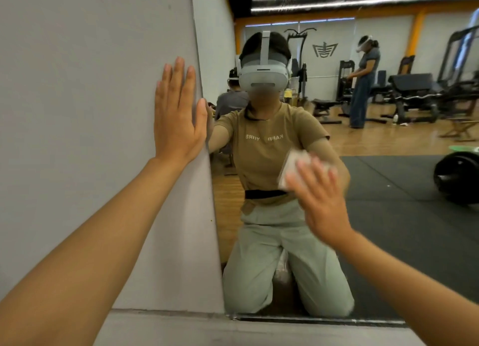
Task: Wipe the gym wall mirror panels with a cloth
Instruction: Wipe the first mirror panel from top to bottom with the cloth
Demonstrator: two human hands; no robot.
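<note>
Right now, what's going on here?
A person kneels facing a gym wall mirror, as the reflection shows. The right hand presses a white cloth flat against the glass with straight fingers; hand and cloth are blurred, so probably mid-wipe. The left hand lies flat on the grey wall just beside the mirror's left edge, apparently for support.

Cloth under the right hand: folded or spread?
Folded: the cloth is a compact pad with layered edges on its left side, pressed flat to the mirror by the right hand. Some blur.
</note>
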